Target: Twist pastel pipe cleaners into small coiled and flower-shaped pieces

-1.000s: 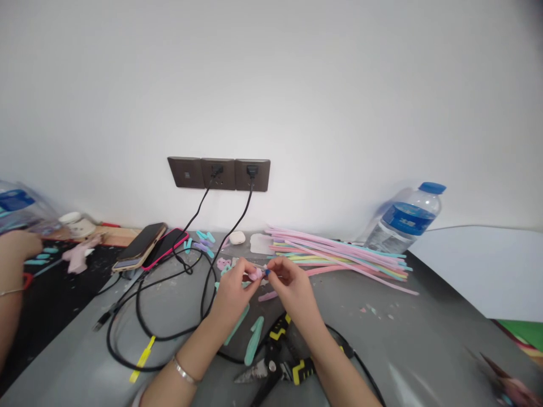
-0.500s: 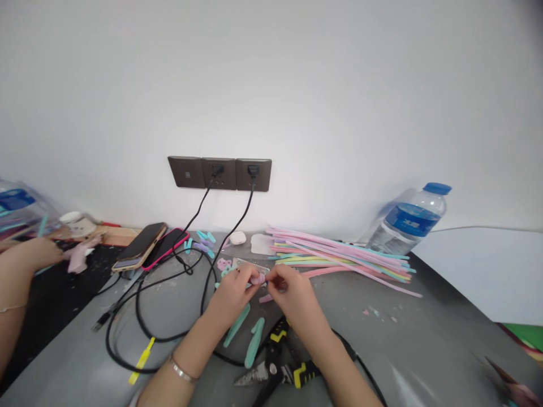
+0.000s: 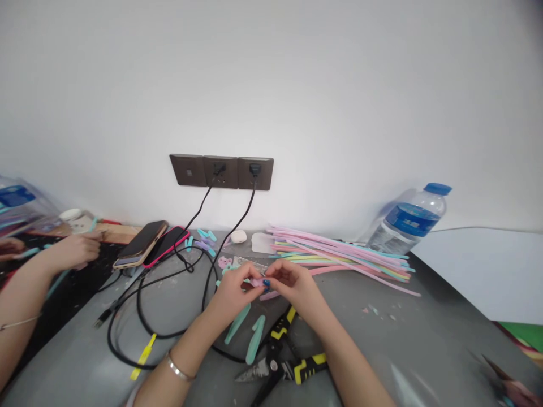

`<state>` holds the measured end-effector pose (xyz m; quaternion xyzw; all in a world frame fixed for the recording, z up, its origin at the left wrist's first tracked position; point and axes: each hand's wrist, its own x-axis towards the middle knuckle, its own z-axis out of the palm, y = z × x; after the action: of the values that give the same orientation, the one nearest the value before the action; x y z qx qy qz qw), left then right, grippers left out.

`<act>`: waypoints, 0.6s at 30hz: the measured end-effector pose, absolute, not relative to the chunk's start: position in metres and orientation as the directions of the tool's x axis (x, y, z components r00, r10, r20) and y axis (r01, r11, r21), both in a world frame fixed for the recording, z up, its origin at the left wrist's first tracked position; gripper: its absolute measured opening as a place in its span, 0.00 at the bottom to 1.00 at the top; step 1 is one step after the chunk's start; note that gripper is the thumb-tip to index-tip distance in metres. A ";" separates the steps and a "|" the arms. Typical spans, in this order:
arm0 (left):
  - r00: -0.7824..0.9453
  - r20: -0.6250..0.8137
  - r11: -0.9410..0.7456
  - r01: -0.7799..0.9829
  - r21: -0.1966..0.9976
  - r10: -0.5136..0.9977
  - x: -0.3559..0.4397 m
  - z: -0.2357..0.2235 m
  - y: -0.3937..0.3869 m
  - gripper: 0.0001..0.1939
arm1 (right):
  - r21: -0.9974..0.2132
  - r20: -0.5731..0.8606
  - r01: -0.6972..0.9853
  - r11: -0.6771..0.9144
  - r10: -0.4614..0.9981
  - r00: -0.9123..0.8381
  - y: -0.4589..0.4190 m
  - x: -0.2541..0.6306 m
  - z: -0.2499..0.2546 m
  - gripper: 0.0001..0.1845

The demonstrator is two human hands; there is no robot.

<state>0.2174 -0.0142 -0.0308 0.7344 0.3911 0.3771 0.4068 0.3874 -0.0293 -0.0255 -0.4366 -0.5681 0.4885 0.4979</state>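
Observation:
My left hand point(image 3: 238, 284) is closed in a pinch on a small piece of pink pipe cleaner point(image 3: 256, 282). At the piece's other end, my right hand point(image 3: 292, 282) has thumb and forefinger closed on it. A dark blue spot point(image 3: 266, 284) shows at the right fingertips; I cannot tell what it is. Beneath the hands lie another pink strip point(image 3: 270, 295) and two bent mint-green pipe cleaner pieces point(image 3: 255, 339). Close by are small curled pink pieces point(image 3: 224, 262). Wire-stripping pliers point(image 3: 274, 365) with black and yellow handles rest below my right hand.
Long pastel pipe cleaners point(image 3: 339, 254) lie at the right, before a water bottle point(image 3: 413, 220). Two phones point(image 3: 142, 246) and looped black cables point(image 3: 139, 305) occupy the left. A white case point(image 3: 238, 237) sits near the wall. Another person's hand point(image 3: 78, 250) works at far left.
My fingertips have shifted slightly and the blue spot shows more plainly; both hands still pinch the pink piece. The other person's arm has moved right, and a second hand shows at far left.

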 end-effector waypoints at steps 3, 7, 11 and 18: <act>0.400 0.207 -0.301 0.190 0.934 0.893 0.218 -0.029 -0.016 0.07 | -0.995 0.081 -0.076 0.071 0.987 -0.142 -0.028 0.390 -0.023 0.09; 0.400 0.177 -0.253 0.148 0.956 0.899 0.218 -0.027 -0.018 0.08 | -0.992 0.021 -0.123 -0.002 0.982 -0.186 -0.031 0.392 -0.017 0.11; 0.413 0.152 -0.214 0.109 0.971 0.898 0.219 -0.024 -0.021 0.09 | -0.981 -0.072 -0.159 -0.108 0.973 -0.220 -0.036 0.393 -0.011 0.13; 0.422 0.139 -0.201 0.107 0.974 0.896 0.219 -0.023 -0.022 0.08 | -0.964 -0.166 -0.162 -0.211 0.953 -0.255 -0.040 0.392 -0.006 0.16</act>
<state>0.2191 -0.0224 -0.0235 0.6715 0.3732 0.3870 0.5099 0.3924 -0.0400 -0.0055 -0.4322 -0.4570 0.6472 0.4307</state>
